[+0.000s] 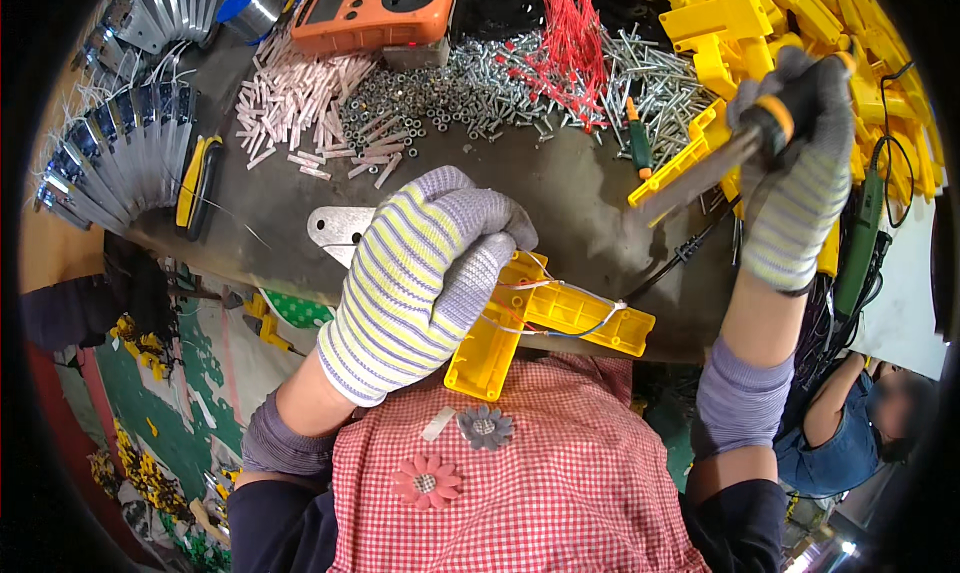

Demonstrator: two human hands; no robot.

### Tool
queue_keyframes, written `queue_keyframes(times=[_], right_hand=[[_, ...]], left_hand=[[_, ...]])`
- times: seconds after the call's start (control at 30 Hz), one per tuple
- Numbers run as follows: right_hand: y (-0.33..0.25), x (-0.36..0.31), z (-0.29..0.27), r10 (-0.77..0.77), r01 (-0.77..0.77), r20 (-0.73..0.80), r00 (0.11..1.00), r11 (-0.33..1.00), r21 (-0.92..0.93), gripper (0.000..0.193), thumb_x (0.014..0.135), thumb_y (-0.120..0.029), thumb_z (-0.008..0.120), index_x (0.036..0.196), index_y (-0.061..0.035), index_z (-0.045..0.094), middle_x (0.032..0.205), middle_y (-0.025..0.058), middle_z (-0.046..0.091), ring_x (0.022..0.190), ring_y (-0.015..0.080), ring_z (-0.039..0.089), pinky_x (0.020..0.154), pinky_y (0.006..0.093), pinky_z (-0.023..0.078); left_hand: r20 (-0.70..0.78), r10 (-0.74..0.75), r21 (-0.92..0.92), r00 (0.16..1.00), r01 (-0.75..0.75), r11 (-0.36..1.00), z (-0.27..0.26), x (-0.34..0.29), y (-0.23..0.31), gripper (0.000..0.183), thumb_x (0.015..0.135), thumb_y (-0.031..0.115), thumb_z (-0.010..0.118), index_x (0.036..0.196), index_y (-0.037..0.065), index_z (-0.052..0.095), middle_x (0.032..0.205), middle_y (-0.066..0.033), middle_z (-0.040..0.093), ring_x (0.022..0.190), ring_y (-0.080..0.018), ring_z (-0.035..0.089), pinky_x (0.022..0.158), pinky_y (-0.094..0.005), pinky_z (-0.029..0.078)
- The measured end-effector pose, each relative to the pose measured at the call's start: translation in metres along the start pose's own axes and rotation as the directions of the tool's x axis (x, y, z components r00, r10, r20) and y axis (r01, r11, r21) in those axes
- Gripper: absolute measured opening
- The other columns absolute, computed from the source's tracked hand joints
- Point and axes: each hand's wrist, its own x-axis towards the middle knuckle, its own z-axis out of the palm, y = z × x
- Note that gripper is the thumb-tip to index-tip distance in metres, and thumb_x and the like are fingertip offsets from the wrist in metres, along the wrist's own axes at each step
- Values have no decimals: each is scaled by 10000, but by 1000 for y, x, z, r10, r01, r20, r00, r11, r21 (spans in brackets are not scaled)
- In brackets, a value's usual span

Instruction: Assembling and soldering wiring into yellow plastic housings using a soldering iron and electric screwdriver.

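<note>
My left hand (420, 273), in a striped knit glove, is closed on a yellow plastic housing (485, 358) at the table's near edge. The housing has two arms forming an angle, with thin white and coloured wires (570, 328) running across it. A silver metal plate (335, 231) with holes sticks out from behind the hand. My right hand (800, 173), gloved alike, is raised at the right and closed round the black and orange handle of a screwdriver (768, 123). Its shaft points down and left, smeared by motion, with the tip apart from the housing.
Loose screws (650, 73), nuts (400, 113), pinkish sleeves (290, 98) and red wires (575, 48) lie across the far table. An orange meter (375, 13) stands behind them. Yellow housings (720, 23) pile up far right. Pliers (197, 188) lie left; another person (840, 423) is lower right.
</note>
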Motion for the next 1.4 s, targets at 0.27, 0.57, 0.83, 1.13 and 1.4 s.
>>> queue_keyframes(times=[0.27,0.57,0.83,1.13,1.4], right_hand=[[32,-27,0,211,-209,-13,977,973,100,265,943,-284,646,1058,-48,611,881,38,623,685,125,600,612,257,522],[36,-26,-10,206,-212,60,977,970,119,285,936,-263,664,1106,-48,590,938,61,656,702,152,634,632,281,558],[35,-28,-2,179,-179,-14,984,984,22,270,940,-317,634,1004,-55,645,867,20,610,701,104,595,630,221,511],[37,-30,0,176,-175,-28,984,984,12,282,935,-328,637,1011,-56,646,893,30,601,764,107,587,707,244,505],[39,-29,-10,206,-207,39,978,978,12,283,938,-327,636,1025,-58,648,900,35,610,764,110,595,688,240,509]], left_hand=[[27,11,24,1000,-12,1000,1,5,3,79,868,13,569,889,33,643,881,-84,647,815,-228,596,771,-335,476],[47,-17,14,999,16,1000,-1,1,7,81,882,57,569,889,39,648,888,-80,652,826,-237,589,787,-351,472],[29,-7,27,1000,6,1000,1,-1,6,80,882,59,575,903,40,650,894,-77,655,820,-236,594,775,-345,476],[61,-1,47,998,-2,999,1,-2,5,74,880,68,587,918,46,647,889,-81,662,805,-244,600,765,-351,477],[-179,-45,86,983,61,994,0,-18,3,84,815,38,675,891,72,665,857,-80,654,758,-264,625,681,-350,494]])
